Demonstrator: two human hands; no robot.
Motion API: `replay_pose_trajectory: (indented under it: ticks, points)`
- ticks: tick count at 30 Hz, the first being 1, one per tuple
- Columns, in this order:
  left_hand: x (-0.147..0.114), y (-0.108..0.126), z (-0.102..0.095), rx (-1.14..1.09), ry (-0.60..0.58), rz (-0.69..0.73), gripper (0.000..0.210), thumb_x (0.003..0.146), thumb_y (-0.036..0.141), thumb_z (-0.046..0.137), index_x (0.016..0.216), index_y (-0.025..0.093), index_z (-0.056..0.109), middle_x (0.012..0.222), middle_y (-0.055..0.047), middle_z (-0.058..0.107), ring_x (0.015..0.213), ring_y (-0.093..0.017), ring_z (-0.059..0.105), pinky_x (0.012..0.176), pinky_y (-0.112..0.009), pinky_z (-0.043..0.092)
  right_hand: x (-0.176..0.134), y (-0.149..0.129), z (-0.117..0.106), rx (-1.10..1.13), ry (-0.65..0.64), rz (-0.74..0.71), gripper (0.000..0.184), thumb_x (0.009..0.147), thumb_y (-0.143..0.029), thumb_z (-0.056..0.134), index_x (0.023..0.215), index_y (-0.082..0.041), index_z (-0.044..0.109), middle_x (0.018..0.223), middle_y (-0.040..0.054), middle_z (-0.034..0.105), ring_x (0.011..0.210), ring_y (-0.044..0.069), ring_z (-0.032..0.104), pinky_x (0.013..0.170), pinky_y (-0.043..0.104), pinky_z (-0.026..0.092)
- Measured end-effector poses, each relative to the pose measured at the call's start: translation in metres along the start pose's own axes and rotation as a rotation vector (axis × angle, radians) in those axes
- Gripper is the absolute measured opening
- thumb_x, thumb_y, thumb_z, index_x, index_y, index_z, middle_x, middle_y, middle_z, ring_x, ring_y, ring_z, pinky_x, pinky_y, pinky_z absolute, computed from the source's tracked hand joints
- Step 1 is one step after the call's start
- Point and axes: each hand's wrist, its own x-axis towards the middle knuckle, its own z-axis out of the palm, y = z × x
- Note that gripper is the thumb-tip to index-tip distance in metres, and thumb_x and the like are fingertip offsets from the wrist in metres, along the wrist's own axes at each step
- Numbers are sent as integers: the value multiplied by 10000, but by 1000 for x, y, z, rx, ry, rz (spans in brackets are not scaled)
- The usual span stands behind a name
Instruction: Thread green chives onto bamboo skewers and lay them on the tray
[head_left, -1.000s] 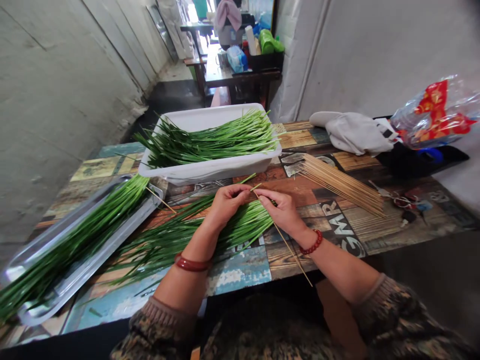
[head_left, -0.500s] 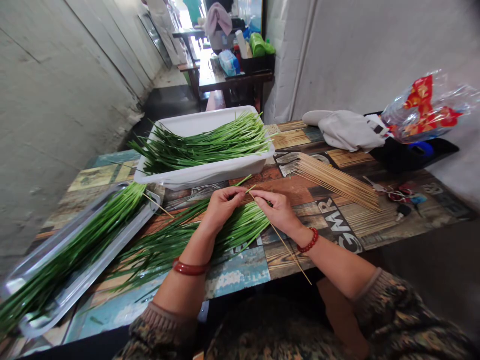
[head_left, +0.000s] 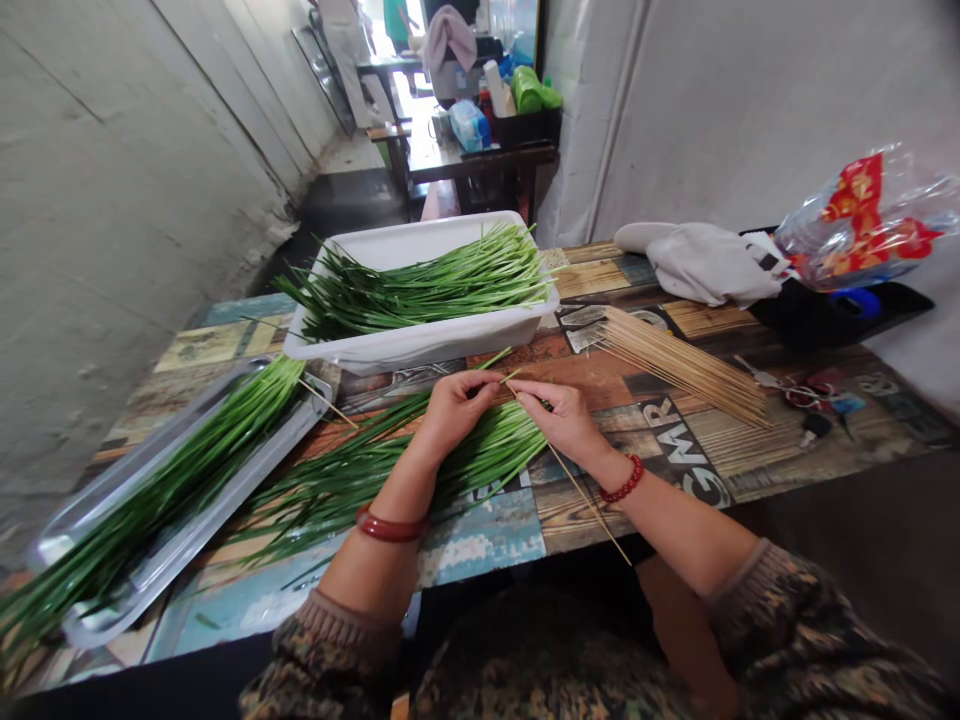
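Note:
Over the middle of the table, my left hand (head_left: 456, 412) pinches a chive stalk (head_left: 511, 375), its pale end poking past the fingertips. Close beside it, my right hand (head_left: 564, 418) grips a bamboo skewer (head_left: 589, 503) whose long tail slants down toward the table's front edge. The skewer's tip meets the stalk between my fingertips; whether it has gone through cannot be made out. Under both hands lies a loose spread of chives (head_left: 491, 455). To the left, a shallow tray (head_left: 225, 522) carries a bunch of chives (head_left: 202, 450) with a skewer (head_left: 330, 403) through its pale end.
A white tub (head_left: 442, 347) of chives (head_left: 435, 285) stands behind my hands. Right of it lie a pile of bamboo skewers (head_left: 682, 365), a pale cap (head_left: 697, 262), keys (head_left: 814, 425) and a plastic bag (head_left: 862, 225). Farther back is another table (head_left: 442, 160) with people beyond.
The whole view has shifted slightly, so things appear a little farther right. My hands keep the same pinch on the stalk and skewer, with hardly any movement between them.

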Motion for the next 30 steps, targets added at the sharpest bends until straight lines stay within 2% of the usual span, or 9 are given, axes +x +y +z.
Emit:
replay_pose_trajectory:
  ticks: [11, 14, 16, 18, 20, 23, 26, 30]
  points:
    - [2, -1, -1, 187, 19, 111, 229, 814, 267, 585, 923, 150, 751, 935, -87, 758, 858, -208, 689, 836, -316, 510, 2, 7, 2, -2, -4, -1, 252, 858, -240, 546, 1009, -184, 740, 1023, 72, 749, 936, 206, 705, 880, 340, 542]
    - [2, -2, 0, 214, 22, 127, 241, 828, 283, 575, 938, 154, 746, 943, -88, 757, 861, -205, 689, 826, -310, 510, 3, 7, 2, -10, 26, 5, 337, 835, -228, 564, 1147, -149, 665, 1014, 90, 731, 850, 177, 689, 814, 304, 542]
    - [2, -4, 0, 233, 27, 143, 243, 831, 283, 570, 942, 154, 744, 946, -91, 756, 864, -205, 689, 822, -310, 508, 4, 6, 1, -30, 26, 13, 478, 836, -222, 558, 1307, -138, 546, 913, 66, 727, 720, 147, 653, 742, 280, 533]
    - [1, -5, 0, 251, 32, 155, 236, 830, 274, 567, 939, 161, 744, 950, -89, 755, 869, -204, 689, 823, -308, 506, 3, 5, 0, -50, -1, 13, 516, 848, -219, 538, 1357, -147, 492, 784, 21, 705, 635, 130, 607, 702, 263, 514]
    - [0, -4, 1, 258, 36, 153, 231, 831, 267, 563, 941, 170, 741, 952, -81, 755, 869, -200, 686, 818, -301, 504, 3, 4, 0, -49, -20, 10, 444, 854, -219, 524, 1294, -164, 545, 734, 2, 683, 626, 129, 597, 699, 259, 506]
    - [-1, 0, 1, 269, 60, 115, 206, 817, 253, 576, 920, 162, 730, 879, -68, 753, 789, -182, 674, 740, -271, 496, 2, 4, 0, -15, -14, 17, 344, 843, -221, 530, 1178, -179, 596, 842, 24, 700, 698, 140, 635, 725, 271, 511]
    - [-3, 4, 1, 277, 79, 87, 161, 805, 234, 577, 832, 150, 711, 750, -37, 727, 684, -154, 636, 654, -234, 460, 2, 5, 2, 11, -8, 37, 312, 835, -222, 540, 1141, -188, 592, 919, 39, 702, 764, 155, 662, 736, 281, 515]
    - [-3, 4, 1, 272, 73, 111, 160, 816, 205, 553, 770, 141, 692, 739, -36, 710, 697, -152, 622, 663, -233, 438, 1, 5, 2, -5, -14, 56, 315, 844, -234, 539, 1152, -183, 582, 838, 32, 696, 740, 164, 661, 711, 283, 511]
